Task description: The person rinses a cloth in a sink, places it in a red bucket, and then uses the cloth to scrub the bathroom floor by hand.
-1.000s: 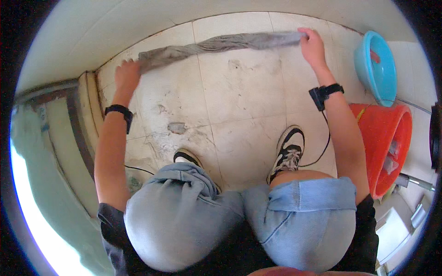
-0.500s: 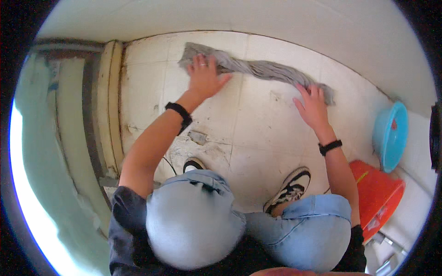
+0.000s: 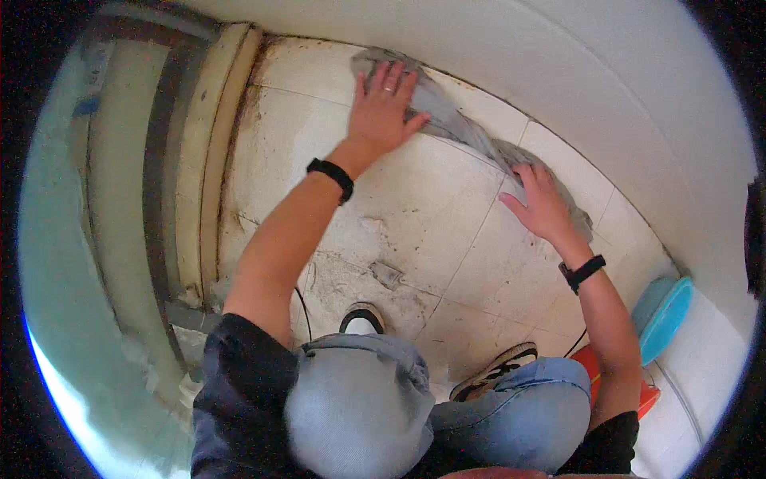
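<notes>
A long grey cloth (image 3: 455,120), twisted and rumpled, lies across the dirty white tiled floor (image 3: 415,191) close to the base of the wall. My left hand (image 3: 381,104) rests on its far left end, palm down, fingers spread and thumb out to the side; a ring and a black wristband show. Toward the cloth's right end is my right hand (image 3: 546,203), its fingers laid on the fabric and the thumb held apart. Neither hand is wrapped round the cloth. The right hand partly covers the cloth's right end.
A pale wall (image 3: 606,88) curves along the far side. At left stands a cream frame (image 3: 209,160) beside a greenish panel (image 3: 60,263). A blue basin (image 3: 664,319) and a partly hidden red bucket (image 3: 648,397) stand at right. A small grey scrap (image 3: 387,275) lies near my shoes.
The view has turned, shifting the basin and bucket lower. The cloth's left end, under my left hand, has moved nearer the wall. Both hands remain on the cloth.
</notes>
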Tool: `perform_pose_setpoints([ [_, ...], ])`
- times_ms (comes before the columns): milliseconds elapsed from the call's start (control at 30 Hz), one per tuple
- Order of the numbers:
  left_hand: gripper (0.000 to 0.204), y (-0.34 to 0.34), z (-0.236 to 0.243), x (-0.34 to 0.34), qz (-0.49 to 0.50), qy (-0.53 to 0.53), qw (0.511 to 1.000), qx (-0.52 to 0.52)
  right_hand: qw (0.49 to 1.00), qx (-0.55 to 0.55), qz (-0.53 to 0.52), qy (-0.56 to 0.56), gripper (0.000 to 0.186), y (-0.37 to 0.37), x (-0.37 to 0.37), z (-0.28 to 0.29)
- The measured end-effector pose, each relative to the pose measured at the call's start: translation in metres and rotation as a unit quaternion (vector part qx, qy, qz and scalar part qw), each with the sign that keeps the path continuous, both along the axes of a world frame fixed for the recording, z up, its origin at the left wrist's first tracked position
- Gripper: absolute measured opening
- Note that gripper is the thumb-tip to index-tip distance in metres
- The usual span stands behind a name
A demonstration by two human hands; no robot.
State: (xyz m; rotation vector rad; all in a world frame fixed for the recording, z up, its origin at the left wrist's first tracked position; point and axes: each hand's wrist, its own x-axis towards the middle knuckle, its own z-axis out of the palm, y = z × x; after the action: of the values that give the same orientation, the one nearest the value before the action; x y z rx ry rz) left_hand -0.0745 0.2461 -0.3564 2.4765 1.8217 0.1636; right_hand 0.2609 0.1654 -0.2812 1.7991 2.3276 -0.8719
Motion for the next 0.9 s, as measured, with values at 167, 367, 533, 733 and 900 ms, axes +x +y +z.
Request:
perform_pose_setpoints([
  [167,0.082,0.024,-0.006,-0.087,0.002,0.037,0.999,0.002,0.992,-0.05,0.116,-0.026,0.062,0.055,-0.084,-0.005],
  [367,0.076,0.051,-0.013,-0.177,0.023,0.107,0.993,0.039,0.983,-0.028,0.177,-0.043,0.066,0.095,-0.186,-0.013],
  [533,0.075,0.056,-0.019,-0.236,0.073,0.137,0.988,0.02,0.988,-0.033,0.146,-0.029,0.066,0.099,-0.225,-0.024],
  [733,0.072,0.009,-0.016,-0.233,0.106,0.091,0.987,0.077,0.99,0.078,0.059,0.097,0.071,0.079,-0.221,-0.022],
  [900,0.072,-0.118,0.011,-0.219,0.206,0.152,0.967,0.016,0.989,0.001,0.143,0.022,0.064,0.053,-0.226,-0.012],
])
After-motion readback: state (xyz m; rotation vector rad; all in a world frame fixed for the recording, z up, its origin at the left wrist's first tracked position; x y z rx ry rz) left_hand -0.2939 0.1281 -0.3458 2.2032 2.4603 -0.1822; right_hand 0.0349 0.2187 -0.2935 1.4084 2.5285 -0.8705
